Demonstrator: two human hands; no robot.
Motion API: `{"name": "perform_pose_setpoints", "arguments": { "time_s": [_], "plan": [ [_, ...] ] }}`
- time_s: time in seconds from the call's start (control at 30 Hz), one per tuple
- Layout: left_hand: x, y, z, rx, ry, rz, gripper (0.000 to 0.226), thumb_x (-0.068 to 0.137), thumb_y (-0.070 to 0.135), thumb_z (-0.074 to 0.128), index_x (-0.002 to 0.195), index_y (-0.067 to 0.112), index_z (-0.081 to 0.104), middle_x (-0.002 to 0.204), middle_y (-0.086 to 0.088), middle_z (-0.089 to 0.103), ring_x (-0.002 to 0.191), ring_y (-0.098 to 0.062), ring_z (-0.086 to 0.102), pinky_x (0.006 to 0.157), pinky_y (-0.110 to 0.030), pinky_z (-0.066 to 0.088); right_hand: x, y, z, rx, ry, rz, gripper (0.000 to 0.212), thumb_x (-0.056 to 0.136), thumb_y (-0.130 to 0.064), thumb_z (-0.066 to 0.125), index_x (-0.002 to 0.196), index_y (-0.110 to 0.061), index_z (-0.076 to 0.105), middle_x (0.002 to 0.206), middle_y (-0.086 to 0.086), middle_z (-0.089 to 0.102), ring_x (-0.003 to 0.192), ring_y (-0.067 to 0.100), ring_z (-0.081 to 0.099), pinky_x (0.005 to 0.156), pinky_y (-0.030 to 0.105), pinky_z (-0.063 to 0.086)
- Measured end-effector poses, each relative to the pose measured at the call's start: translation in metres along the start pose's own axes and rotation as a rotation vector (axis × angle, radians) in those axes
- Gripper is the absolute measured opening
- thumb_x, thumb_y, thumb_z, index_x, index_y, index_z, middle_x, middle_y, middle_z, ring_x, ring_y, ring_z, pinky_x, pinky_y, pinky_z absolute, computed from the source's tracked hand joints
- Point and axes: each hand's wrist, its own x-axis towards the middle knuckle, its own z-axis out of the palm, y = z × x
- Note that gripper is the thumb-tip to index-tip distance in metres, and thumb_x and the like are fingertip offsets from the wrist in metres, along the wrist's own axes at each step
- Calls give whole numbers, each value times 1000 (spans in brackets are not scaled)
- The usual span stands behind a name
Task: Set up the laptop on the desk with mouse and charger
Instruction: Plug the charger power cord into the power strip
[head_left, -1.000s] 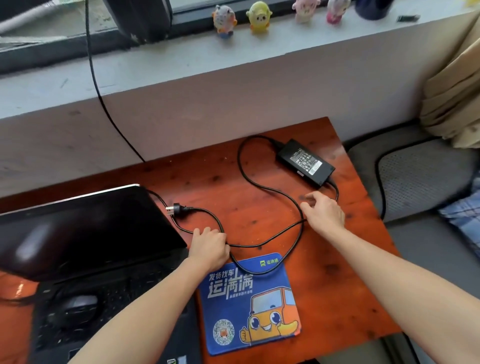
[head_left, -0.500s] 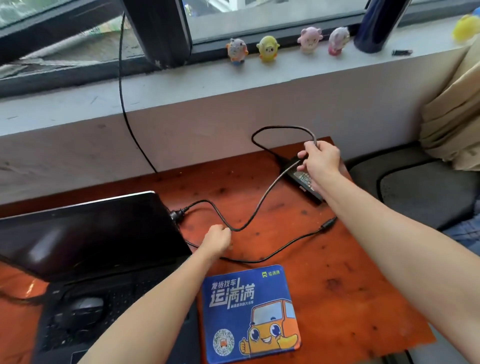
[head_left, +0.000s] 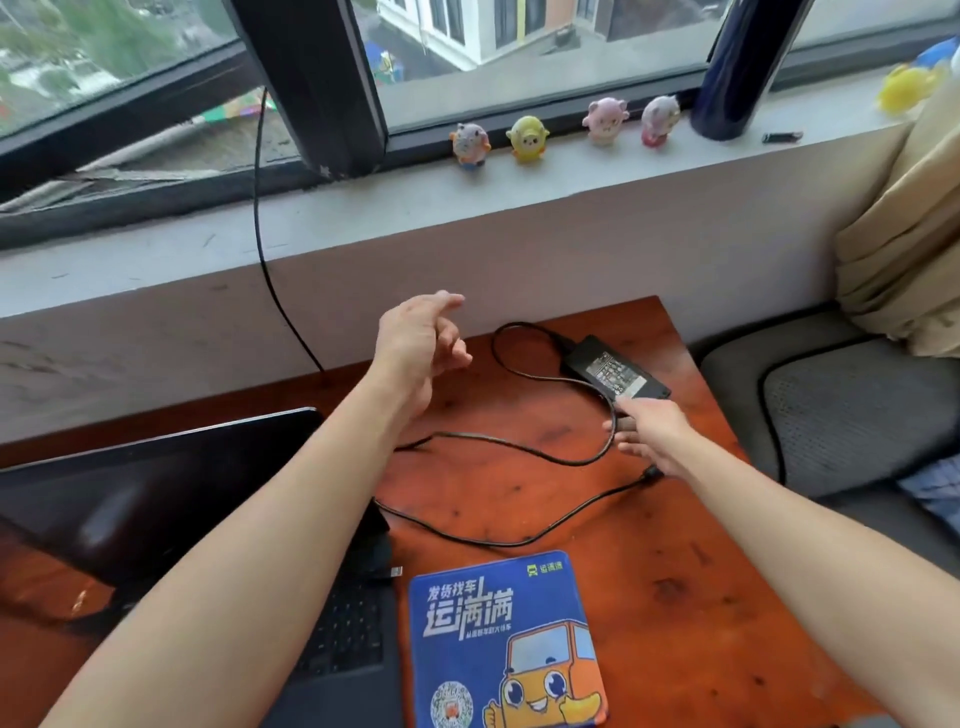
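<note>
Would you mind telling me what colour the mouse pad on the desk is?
The rectangular mouse pad is blue with an orange cartoon truck, clearest in the head view.

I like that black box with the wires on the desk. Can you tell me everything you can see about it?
The charger brick is a flat black rectangle, plastic-looking, with a pale printed label on top. It lies flat at the far right of the wooden desk, set at an angle. A thin black cable leaves its far end in a loop, and another leaves its near end. The right hand is at its near end with fingers spread; actual contact is hard to tell.
</note>
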Motion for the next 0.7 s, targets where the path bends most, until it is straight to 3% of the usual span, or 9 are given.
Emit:
{"name": "perform_pose_setpoints", "arguments": {
  "time_s": [0.1, 0.2, 0.33, 0.4, 0.47, 0.53, 0.57, 0.63, 0.7],
  "plan": [
    [2, -19, -10, 806, -118, 229, 18, 90, 15, 56, 100, 17, 71, 79, 0, 65, 74, -14, 61, 74, -27, 50, 2, -19, 10, -9, -133, -10, 11, 95, -22, 57, 94, -12, 62, 66, 4, 62, 41, 7, 44, 39, 18, 44],
    [-2, -58, -20, 1268, -431, 99, 32, 97, 30, 47, 117, 16, 68, 120, -4, 66, 114, -19, 58, 101, -30, 41, 2, -32, 29, 49, -179, -5, 18, 97, -14, 49, 85, -12, 63, 58, -1, 54, 35, 2, 38, 34, 14, 36],
    [-13, -89, -22, 973, -626, -333, 62, 101, 51, 24, 114, 8, 68, 98, -14, 74, 101, -22, 67, 102, -37, 42, 12, -50, 29, 381, -164, 90, 26, 99, -7, 37, 79, -12, 53, 51, -3, 49, 30, 1, 35, 29, 11, 29],
    [-18, -95, -23, 857, -674, -404, 67, 99, 57, 23, 105, 10, 71, 77, -12, 74, 84, -22, 71, 91, -31, 47, 18, -56, 22, 476, -88, 105, 27, 98, -3, 36, 78, -11, 52, 61, 1, 48, 29, 1, 37, 29, 11, 31],
    [-22, -91, -20, 762, -646, -355, 68, 98, 57, 29, 86, 8, 73, 50, -7, 58, 55, -23, 63, 65, -27, 50, 27, -58, 18, 480, 3, 88, 26, 96, -1, 40, 76, -9, 55, 66, 4, 50, 30, 3, 40, 31, 12, 35],
    [-19, -75, -16, 691, -485, -174, 59, 97, 52, 41, 68, 10, 70, 40, 0, 38, 38, -16, 41, 44, -22, 35, 35, -56, 16, 211, 124, -25, 14, 90, -5, 54, 80, -10, 63, 75, 9, 59, 44, 10, 54, 44, 20, 50],
    [-14, -62, -15, 671, -394, -70, 52, 96, 47, 47, 63, 13, 67, 40, 3, 34, 36, -13, 32, 42, -20, 27, 40, -52, 13, -89, 213, -116, 6, 86, -13, 62, 91, -14, 67, 87, 11, 63, 63, 18, 64, 60, 28, 56],
    [-4, -32, -15, 649, -289, 91, 46, 95, 41, 52, 58, 16, 63, 39, 8, 31, 35, -8, 23, 40, -19, 19, 52, -41, 7, -768, 314, -238, 50, 76, -34, 74, 122, -22, 58, 118, 11, 59, 109, 30, 57, 89, 40, 48],
    [2, 1, -16, 554, -248, 160, 42, 95, 37, 55, 58, 17, 61, 37, 9, 30, 34, -8, 20, 38, -18, 16, 58, -32, 5, -1091, 308, -223, 90, 65, -53, 80, 138, -19, 41, 133, 12, 50, 125, 34, 46, 98, 45, 39]
  ]
}}
